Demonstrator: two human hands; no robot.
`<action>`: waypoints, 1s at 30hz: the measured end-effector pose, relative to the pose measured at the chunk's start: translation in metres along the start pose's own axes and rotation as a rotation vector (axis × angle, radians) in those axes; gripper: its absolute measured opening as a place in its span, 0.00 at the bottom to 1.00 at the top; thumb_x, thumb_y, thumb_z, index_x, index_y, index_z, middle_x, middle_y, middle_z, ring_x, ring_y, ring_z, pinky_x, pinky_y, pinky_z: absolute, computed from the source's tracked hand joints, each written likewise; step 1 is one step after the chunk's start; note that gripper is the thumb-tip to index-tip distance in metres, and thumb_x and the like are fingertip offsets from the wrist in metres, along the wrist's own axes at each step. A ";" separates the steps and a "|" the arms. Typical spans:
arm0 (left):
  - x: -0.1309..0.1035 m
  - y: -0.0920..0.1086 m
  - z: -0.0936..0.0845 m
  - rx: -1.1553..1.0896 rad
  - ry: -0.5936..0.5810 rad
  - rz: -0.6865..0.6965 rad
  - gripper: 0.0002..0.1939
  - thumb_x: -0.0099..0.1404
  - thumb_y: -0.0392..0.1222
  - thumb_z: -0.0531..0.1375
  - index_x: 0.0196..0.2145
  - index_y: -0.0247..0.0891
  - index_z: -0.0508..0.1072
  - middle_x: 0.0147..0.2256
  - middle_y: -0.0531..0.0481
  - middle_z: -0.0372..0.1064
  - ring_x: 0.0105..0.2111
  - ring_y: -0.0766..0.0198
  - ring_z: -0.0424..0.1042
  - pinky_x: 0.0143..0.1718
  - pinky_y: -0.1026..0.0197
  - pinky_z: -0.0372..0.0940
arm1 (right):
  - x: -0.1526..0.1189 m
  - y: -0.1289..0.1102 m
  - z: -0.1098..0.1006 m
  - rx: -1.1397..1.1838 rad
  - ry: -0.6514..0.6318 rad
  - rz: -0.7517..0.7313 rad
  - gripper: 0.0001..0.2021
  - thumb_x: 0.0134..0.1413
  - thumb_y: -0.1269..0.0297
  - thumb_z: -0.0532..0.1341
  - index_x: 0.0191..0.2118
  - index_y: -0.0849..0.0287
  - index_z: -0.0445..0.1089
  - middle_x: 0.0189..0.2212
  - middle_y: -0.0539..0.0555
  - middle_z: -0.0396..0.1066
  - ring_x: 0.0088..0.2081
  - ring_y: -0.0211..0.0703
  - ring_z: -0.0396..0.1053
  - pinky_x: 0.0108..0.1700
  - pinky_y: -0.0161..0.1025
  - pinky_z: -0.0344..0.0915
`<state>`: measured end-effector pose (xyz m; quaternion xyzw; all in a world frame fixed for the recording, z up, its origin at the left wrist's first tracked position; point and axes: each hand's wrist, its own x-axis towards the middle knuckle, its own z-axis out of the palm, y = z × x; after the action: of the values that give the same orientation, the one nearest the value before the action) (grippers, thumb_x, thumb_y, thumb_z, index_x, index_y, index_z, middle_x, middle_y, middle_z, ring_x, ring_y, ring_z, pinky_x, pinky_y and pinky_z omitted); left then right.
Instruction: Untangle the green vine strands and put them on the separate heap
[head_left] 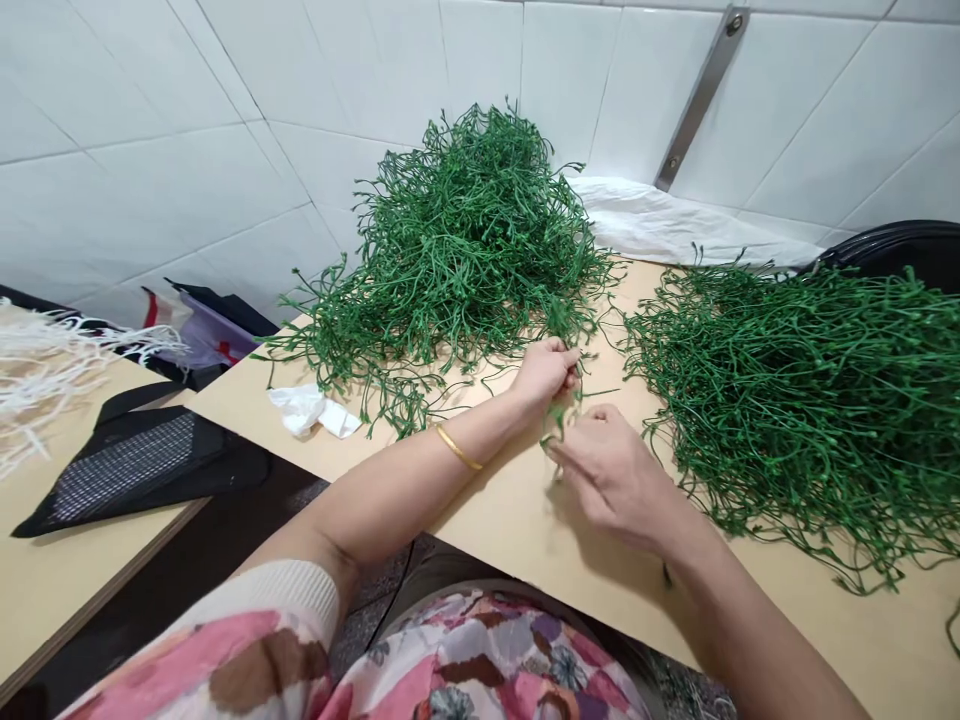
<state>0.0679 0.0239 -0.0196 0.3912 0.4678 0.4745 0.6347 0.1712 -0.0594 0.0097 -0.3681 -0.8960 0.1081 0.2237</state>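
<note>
My left hand (547, 374), with a gold bangle (459, 447) on its forearm, is closed on thin green strands (559, 408) above the table (495, 515). Just below and to the right, my right hand (606, 470) pinches the same green strands, slightly blurred. A tall heap of green strands (472, 230) with small knobbed ends stands behind my left hand. To the right of my right hand lies a second, wide pile of green strands (810, 400), its strands running mostly sideways.
A crumpled white tissue (311, 411) lies left of my left forearm. Another table (82, 570) at the left bears white strands (52, 370) and a black mesh item (135, 465). White cloth (667, 225) lies along the tiled wall, below a metal bracket (701, 100).
</note>
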 end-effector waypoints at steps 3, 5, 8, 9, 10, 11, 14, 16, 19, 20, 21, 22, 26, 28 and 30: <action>-0.002 0.000 -0.002 0.035 -0.087 0.063 0.13 0.52 0.30 0.56 0.16 0.35 0.55 0.12 0.58 0.54 0.13 0.76 0.54 0.17 0.70 0.48 | -0.003 0.010 -0.010 0.261 0.174 0.226 0.10 0.56 0.67 0.49 0.25 0.58 0.59 0.22 0.49 0.59 0.26 0.37 0.57 0.32 0.35 0.52; -0.005 0.000 -0.003 0.006 -0.126 0.046 0.12 0.51 0.28 0.56 0.17 0.35 0.56 0.14 0.56 0.58 0.15 0.75 0.57 0.18 0.70 0.51 | -0.007 0.024 -0.015 0.411 0.243 0.366 0.12 0.57 0.64 0.49 0.23 0.58 0.58 0.21 0.49 0.58 0.25 0.36 0.56 0.30 0.35 0.53; -0.007 0.003 -0.006 -0.146 -0.151 -0.045 0.09 0.51 0.28 0.55 0.20 0.35 0.56 0.21 0.51 0.66 0.19 0.72 0.64 0.24 0.68 0.59 | -0.013 0.040 -0.015 0.619 0.223 0.415 0.13 0.58 0.61 0.49 0.25 0.58 0.60 0.20 0.48 0.56 0.25 0.35 0.55 0.31 0.35 0.54; -0.006 0.004 -0.007 -0.205 -0.169 -0.070 0.09 0.51 0.28 0.55 0.21 0.35 0.57 0.22 0.50 0.67 0.21 0.71 0.66 0.26 0.66 0.61 | -0.014 0.042 -0.014 0.685 0.206 0.417 0.13 0.58 0.60 0.49 0.26 0.58 0.61 0.20 0.47 0.56 0.25 0.35 0.55 0.31 0.35 0.55; -0.005 0.006 -0.009 -0.253 -0.197 -0.088 0.08 0.50 0.28 0.55 0.22 0.35 0.57 0.23 0.49 0.68 0.22 0.71 0.67 0.27 0.65 0.62 | -0.014 0.043 -0.013 0.745 0.190 0.423 0.13 0.58 0.59 0.50 0.26 0.59 0.61 0.20 0.47 0.55 0.25 0.35 0.55 0.31 0.35 0.55; -0.004 0.008 -0.010 -0.289 -0.229 -0.099 0.08 0.49 0.27 0.55 0.23 0.35 0.59 0.24 0.50 0.67 0.21 0.71 0.66 0.26 0.66 0.62 | -0.015 0.044 -0.011 0.800 0.179 0.431 0.13 0.58 0.58 0.50 0.27 0.59 0.62 0.19 0.46 0.54 0.24 0.34 0.54 0.29 0.35 0.54; -0.002 0.012 -0.014 -0.332 -0.336 -0.129 0.06 0.48 0.25 0.54 0.25 0.32 0.62 0.21 0.53 0.63 0.14 0.79 0.55 0.17 0.73 0.52 | -0.015 0.044 -0.007 0.938 0.165 0.471 0.14 0.57 0.55 0.51 0.30 0.60 0.63 0.18 0.45 0.50 0.21 0.33 0.51 0.25 0.33 0.53; -0.003 0.014 -0.014 -0.338 -0.391 -0.188 0.03 0.51 0.30 0.56 0.23 0.32 0.63 0.18 0.56 0.58 0.12 0.81 0.46 0.14 0.73 0.42 | -0.015 0.045 -0.005 0.989 0.159 0.496 0.14 0.56 0.54 0.52 0.30 0.60 0.64 0.17 0.44 0.48 0.21 0.32 0.50 0.24 0.33 0.53; -0.007 0.013 -0.013 -0.257 -0.442 -0.278 0.10 0.52 0.40 0.60 0.23 0.33 0.62 0.16 0.58 0.53 0.12 0.81 0.42 0.13 0.72 0.36 | -0.015 0.047 -0.003 1.000 0.132 0.497 0.14 0.56 0.53 0.52 0.30 0.60 0.63 0.17 0.44 0.50 0.21 0.32 0.50 0.24 0.33 0.52; -0.009 0.013 -0.012 -0.209 -0.440 -0.271 0.12 0.51 0.41 0.62 0.23 0.34 0.62 0.16 0.59 0.53 0.12 0.80 0.42 0.13 0.71 0.36 | -0.015 0.047 -0.003 0.998 0.122 0.491 0.14 0.56 0.53 0.52 0.30 0.60 0.63 0.17 0.44 0.50 0.20 0.31 0.50 0.23 0.33 0.52; -0.010 0.012 -0.011 -0.164 -0.428 -0.244 0.13 0.49 0.41 0.63 0.23 0.34 0.61 0.16 0.59 0.54 0.12 0.80 0.43 0.13 0.71 0.36 | -0.015 0.047 -0.003 0.997 0.115 0.484 0.14 0.56 0.53 0.52 0.31 0.60 0.64 0.17 0.44 0.50 0.20 0.31 0.50 0.23 0.33 0.52; -0.011 0.011 -0.011 -0.127 -0.408 -0.202 0.13 0.48 0.40 0.64 0.24 0.35 0.61 0.16 0.59 0.55 0.12 0.80 0.44 0.14 0.71 0.36 | -0.015 0.047 -0.002 0.999 0.117 0.480 0.14 0.56 0.53 0.52 0.32 0.60 0.64 0.17 0.44 0.50 0.20 0.31 0.50 0.23 0.33 0.52; -0.010 0.009 -0.009 -0.015 -0.248 -0.012 0.11 0.52 0.41 0.62 0.25 0.36 0.61 0.16 0.58 0.56 0.12 0.78 0.49 0.14 0.70 0.40 | -0.014 0.046 -0.003 1.041 0.269 0.493 0.13 0.55 0.53 0.54 0.34 0.59 0.64 0.16 0.43 0.46 0.19 0.31 0.48 0.22 0.33 0.52; -0.009 0.007 -0.007 0.056 -0.183 0.055 0.09 0.53 0.40 0.60 0.25 0.35 0.62 0.16 0.58 0.57 0.13 0.77 0.52 0.15 0.70 0.45 | -0.013 0.046 -0.003 1.056 0.415 0.506 0.14 0.54 0.52 0.54 0.33 0.58 0.65 0.15 0.42 0.44 0.17 0.31 0.47 0.24 0.35 0.56; -0.008 0.005 -0.005 0.111 -0.147 0.111 0.07 0.54 0.37 0.59 0.26 0.35 0.63 0.17 0.57 0.57 0.15 0.75 0.56 0.17 0.70 0.50 | -0.012 0.047 -0.005 1.065 0.537 0.507 0.14 0.54 0.52 0.54 0.31 0.58 0.66 0.14 0.41 0.43 0.16 0.30 0.47 0.26 0.37 0.58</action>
<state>0.0604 0.0173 -0.0142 0.4848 0.4230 0.4523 0.6176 0.2104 -0.0344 -0.0067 -0.4213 -0.5179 0.4913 0.5595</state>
